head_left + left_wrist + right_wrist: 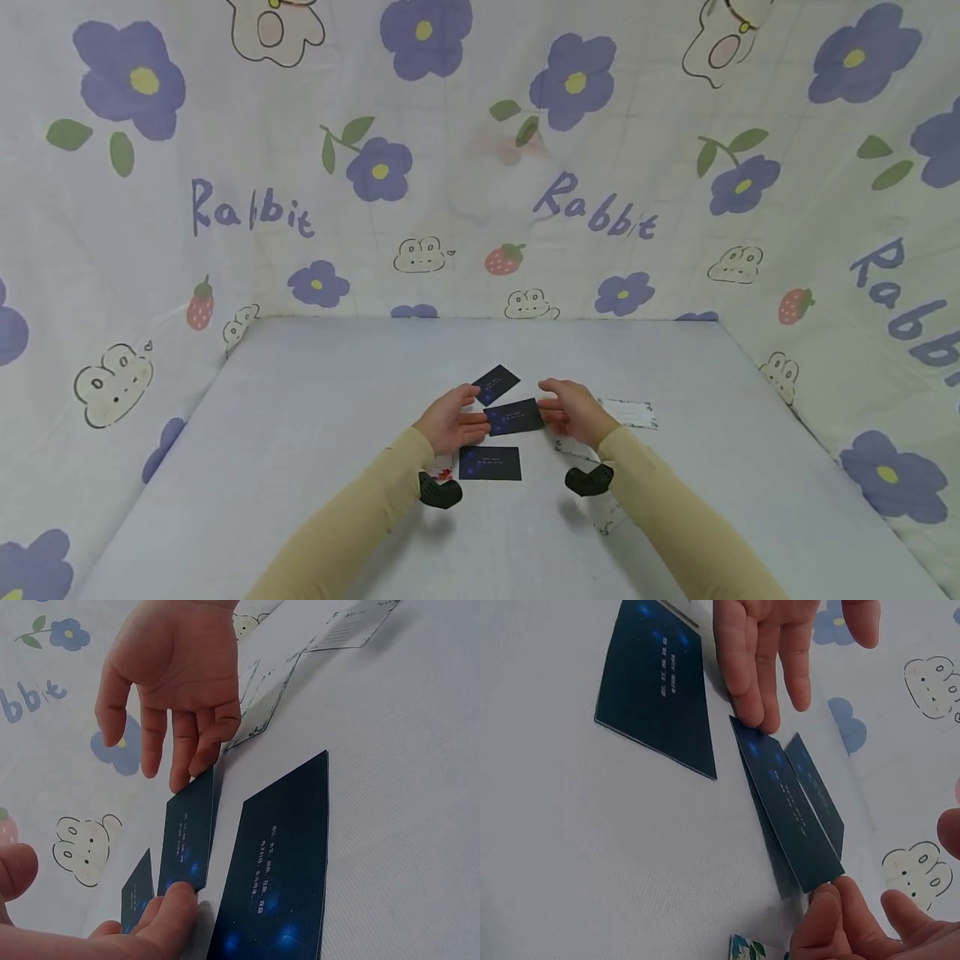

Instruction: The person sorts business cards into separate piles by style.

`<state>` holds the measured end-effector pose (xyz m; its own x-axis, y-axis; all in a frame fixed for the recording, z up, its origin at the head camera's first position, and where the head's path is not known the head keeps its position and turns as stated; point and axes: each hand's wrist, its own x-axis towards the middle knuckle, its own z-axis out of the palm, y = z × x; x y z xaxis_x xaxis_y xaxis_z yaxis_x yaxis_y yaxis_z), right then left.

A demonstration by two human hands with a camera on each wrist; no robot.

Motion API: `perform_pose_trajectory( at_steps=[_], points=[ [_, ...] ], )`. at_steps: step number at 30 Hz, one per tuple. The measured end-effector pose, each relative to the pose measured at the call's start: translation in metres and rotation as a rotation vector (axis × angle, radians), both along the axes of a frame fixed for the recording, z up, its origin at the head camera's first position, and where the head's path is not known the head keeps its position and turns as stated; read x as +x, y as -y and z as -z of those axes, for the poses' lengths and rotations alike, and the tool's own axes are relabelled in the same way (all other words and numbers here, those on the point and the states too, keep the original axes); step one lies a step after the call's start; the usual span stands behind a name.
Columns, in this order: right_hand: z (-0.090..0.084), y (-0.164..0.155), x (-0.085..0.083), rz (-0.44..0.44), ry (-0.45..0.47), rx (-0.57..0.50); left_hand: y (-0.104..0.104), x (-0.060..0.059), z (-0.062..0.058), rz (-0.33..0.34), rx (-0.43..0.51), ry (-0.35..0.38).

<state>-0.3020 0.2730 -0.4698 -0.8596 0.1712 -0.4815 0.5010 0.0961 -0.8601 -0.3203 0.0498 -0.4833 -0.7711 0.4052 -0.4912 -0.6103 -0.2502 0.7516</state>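
Between both hands is a dark blue-black card (513,417) with small pale print, tilted slightly with a shadow under it. My left hand (448,421) touches its left end with extended fingertips, the palm turned inward. At the opposite end, the fingertips of my right hand (576,410) meet the card's edge, fingers loosely bent. In the right wrist view the same card (784,802) spans from one hand's fingertips to the other's. A second dark card (497,385) lies behind it, and a third dark card (490,463) lies flat in front.
White cards with leafy borders lie at the right: one farther back (630,413), one partly behind the right wrist (576,451), another nearer (609,517). A red-patterned card (444,468) shows beside the left wrist. A printed curtain (465,183) surrounds the white table (315,400).
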Motion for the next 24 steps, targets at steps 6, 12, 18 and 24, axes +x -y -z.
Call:
perform_pose_trajectory(
  at_steps=[6, 12, 18, 24],
  points=[
    [0.000, 0.004, 0.004, 0.038, -0.019, -0.031, 0.001, -0.001, 0.002, 0.010, -0.002, -0.005],
    [-0.001, 0.006, 0.009, 0.048, -0.032, -0.072, 0.003, -0.003, 0.002, -0.014, -0.009, 0.001],
    [0.001, 0.008, 0.011, 0.063, -0.036, -0.089, 0.003, -0.003, 0.004, 0.013, -0.014, -0.034],
    [0.001, 0.005, 0.014, 0.059, -0.049, -0.122, 0.004, 0.001, 0.000, 0.030, -0.046, -0.092]
  ],
)
